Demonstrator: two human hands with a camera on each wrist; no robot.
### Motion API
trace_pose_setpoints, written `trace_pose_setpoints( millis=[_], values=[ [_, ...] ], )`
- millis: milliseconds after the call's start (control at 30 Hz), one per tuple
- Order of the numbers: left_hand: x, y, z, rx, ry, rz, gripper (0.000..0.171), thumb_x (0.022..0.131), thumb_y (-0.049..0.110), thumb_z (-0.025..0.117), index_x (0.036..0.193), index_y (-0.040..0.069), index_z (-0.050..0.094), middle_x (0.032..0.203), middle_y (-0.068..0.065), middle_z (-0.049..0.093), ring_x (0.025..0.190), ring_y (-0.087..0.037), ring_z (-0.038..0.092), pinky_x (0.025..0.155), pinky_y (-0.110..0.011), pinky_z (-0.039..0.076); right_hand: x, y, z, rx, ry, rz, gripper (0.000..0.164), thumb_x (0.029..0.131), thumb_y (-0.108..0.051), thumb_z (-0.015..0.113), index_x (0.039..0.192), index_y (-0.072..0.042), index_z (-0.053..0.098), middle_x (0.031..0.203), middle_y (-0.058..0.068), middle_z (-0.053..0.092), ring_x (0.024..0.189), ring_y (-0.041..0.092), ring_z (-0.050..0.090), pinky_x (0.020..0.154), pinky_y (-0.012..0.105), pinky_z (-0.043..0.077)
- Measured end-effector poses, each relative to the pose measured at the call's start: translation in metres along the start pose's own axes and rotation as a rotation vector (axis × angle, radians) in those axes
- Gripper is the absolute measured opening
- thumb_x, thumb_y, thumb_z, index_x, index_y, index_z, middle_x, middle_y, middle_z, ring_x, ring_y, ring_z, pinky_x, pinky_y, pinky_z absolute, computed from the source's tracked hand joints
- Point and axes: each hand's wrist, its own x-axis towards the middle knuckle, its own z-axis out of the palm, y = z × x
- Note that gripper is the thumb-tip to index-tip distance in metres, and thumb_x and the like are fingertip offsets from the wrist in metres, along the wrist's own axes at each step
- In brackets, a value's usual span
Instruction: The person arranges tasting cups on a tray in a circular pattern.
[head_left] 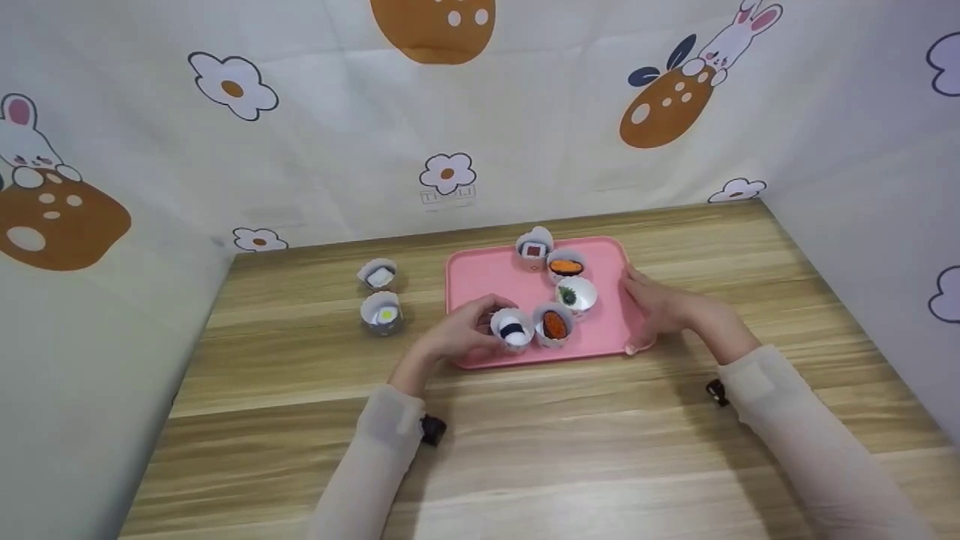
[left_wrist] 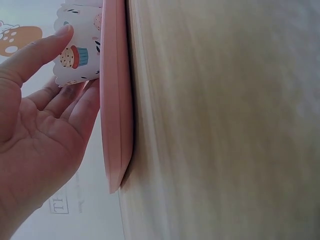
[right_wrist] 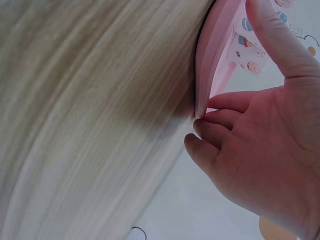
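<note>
On the pink tray (head_left: 480,270), my left hand (head_left: 469,330) holds a paper cup (left_wrist: 80,47) with a cupcake print, its thumb on the near side and fingers around the far side. Inside that cup is a white sushi piece (head_left: 513,334) with a black band. Next to it stands a cup holding an orange-red topped sushi (head_left: 554,325). My right hand (head_left: 660,306) rests against the tray's right end, fingertips at the rim (right_wrist: 202,75) and thumb by the near corner. Farther back on the tray are cups with a green-topped piece (head_left: 570,297), an orange-topped sushi (head_left: 566,267) and a red-centred roll (head_left: 533,250).
Left of the tray, two more paper cups stand on the wooden table (head_left: 525,450): one with a white piece (head_left: 379,277), one with a white and yellow piece (head_left: 385,315). A patterned cloth wall (head_left: 337,150) encloses the back and sides.
</note>
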Motion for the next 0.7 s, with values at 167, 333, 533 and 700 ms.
trace_pose_setpoints(
  millis=[167,333,533,700],
  values=[
    [0.0001,0.0016,0.001,-0.034,-0.011,-0.009,0.057,0.084,-0.001,0.072,0.136,0.01,0.053,0.139,-0.01,0.056,0.138,-0.026,0.048,0.12,-0.043,0.035,-0.0001,-0.0007,0.0003,-0.021,0.002,-0.013,0.131,0.073,-0.041,0.088,0.154,0.012,-0.001,0.162,0.032,-0.012,0.151,0.049,0.0,0.124,0.058,0.011],
    [-0.0003,0.0023,0.0009,-0.027,-0.015,-0.006,0.058,0.084,-0.002,0.072,0.137,0.009,0.052,0.141,-0.01,0.055,0.14,-0.026,0.045,0.122,-0.042,0.033,-0.0005,-0.0015,0.0005,-0.025,0.001,-0.004,0.132,0.072,-0.043,0.087,0.155,0.011,-0.001,0.162,0.031,-0.012,0.151,0.049,-0.001,0.124,0.057,0.011],
    [-0.0005,0.001,0.0,-0.02,-0.024,0.006,0.062,0.083,-0.001,0.072,0.14,0.009,0.05,0.145,-0.011,0.052,0.142,-0.027,0.043,0.121,-0.043,0.034,-0.001,-0.0017,0.0005,-0.024,0.001,-0.003,0.132,0.072,-0.042,0.088,0.155,0.01,-0.001,0.162,0.031,-0.013,0.151,0.049,-0.001,0.124,0.057,0.011],
    [-0.0014,-0.0005,-0.0011,-0.059,-0.037,-0.012,0.067,0.084,0.0,0.073,0.144,0.01,0.046,0.149,-0.009,0.049,0.145,-0.027,0.04,0.12,-0.043,0.036,-0.0008,-0.0007,0.0004,-0.017,-0.002,0.004,0.133,0.072,-0.043,0.087,0.155,0.009,-0.003,0.162,0.031,-0.014,0.151,0.049,-0.002,0.124,0.057,0.01]
  ],
)
